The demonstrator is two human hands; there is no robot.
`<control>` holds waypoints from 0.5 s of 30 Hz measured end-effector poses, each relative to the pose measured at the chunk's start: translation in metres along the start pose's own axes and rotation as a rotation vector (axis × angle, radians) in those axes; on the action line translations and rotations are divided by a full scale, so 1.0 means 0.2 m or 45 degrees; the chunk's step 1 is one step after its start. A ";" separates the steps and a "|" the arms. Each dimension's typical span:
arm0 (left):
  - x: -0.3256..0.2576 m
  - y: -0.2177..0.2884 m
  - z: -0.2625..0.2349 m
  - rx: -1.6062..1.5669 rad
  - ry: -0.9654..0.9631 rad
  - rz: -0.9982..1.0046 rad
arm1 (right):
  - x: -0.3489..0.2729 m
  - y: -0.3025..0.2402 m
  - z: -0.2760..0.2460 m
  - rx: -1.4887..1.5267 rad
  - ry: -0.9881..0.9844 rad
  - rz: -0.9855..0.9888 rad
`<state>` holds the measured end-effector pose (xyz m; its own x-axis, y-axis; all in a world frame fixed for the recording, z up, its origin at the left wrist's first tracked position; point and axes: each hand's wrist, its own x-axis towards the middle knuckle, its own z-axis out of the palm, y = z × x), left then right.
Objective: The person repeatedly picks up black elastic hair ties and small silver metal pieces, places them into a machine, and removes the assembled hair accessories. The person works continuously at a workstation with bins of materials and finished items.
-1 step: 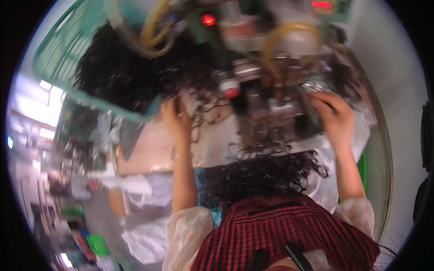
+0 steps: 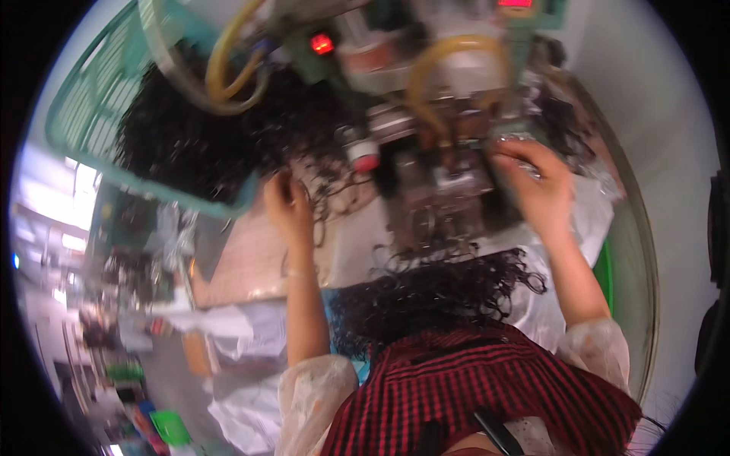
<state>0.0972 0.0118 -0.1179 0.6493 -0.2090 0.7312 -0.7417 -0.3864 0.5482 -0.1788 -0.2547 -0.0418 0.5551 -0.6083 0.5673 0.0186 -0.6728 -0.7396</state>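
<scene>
Beside the near corner of a green plastic basket (image 2: 163, 194), my left hand (image 2: 290, 209) has its fingers curled together. Loose thin black rings (image 2: 331, 186) lie next to it; whatever it may pinch is too blurred to make out. My right hand (image 2: 538, 182) is bent around the right side of a bench machine (image 2: 449, 178), its fingers closed at a shiny, clear-looking piece I cannot identify. Between my hands, the machine's dark metal block has several black loops hanging at its front. A heap of black curly rings (image 2: 433, 292) rests in front of my checked apron (image 2: 471, 380).
A large tangle of black rings (image 2: 205, 137) fills the basket. Yellow hoses (image 2: 414, 72) arch over the machine, which carries a red-lit display (image 2: 322, 43). White plastic sheeting (image 2: 247, 403) hangs at the left, below the pinkish worktop (image 2: 247, 254). A wall (image 2: 654, 144) stands at the right.
The whole view has shifted, so the machine and basket appear farther left and slightly lower. Both hands stay near the same things, with their fingers still curled.
</scene>
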 end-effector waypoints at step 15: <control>0.22 0.94 -0.02 -1.186 -0.057 0.134 | -0.02 -0.12 0.21 1.224 0.014 0.629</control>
<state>-0.0136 -0.0658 0.0198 0.5627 -0.2440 0.7898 -0.6199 0.5074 0.5985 -0.1468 -0.2184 -0.0415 0.6729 -0.7285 0.1283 0.4424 0.2573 -0.8591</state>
